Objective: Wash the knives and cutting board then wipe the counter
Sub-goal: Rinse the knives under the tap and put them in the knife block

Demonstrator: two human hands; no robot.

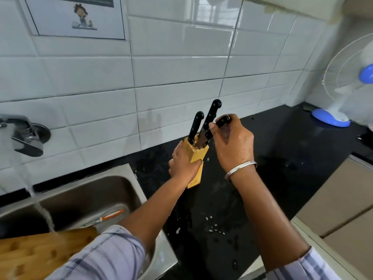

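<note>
A: where's the knife?

B: right hand (pixel 232 142), fingers (pixel 212 125) curled round the knife (pixel 222 120) handle. The tip looks slotted into the knife block (pixel 196 158), kinda blurry tho. left hand (pixel 183 164) grips the block on the counter (pixel 282 158).

A: cutting board?

B: cutting board (pixel 40 253) in the sink (pixel 129 172), tap (pixel 28 138) running.

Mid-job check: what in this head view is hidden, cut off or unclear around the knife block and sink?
Blades of the knives: mostly sunk in the knife block, head view.
Handle of the third knife: largely wrapped by the right hand.
Block's lower side: covered by the left hand.
The cutting board: cut by the bottom-left edge.
The orange-handled tool in the sink: blurred, kind unclear.
</note>
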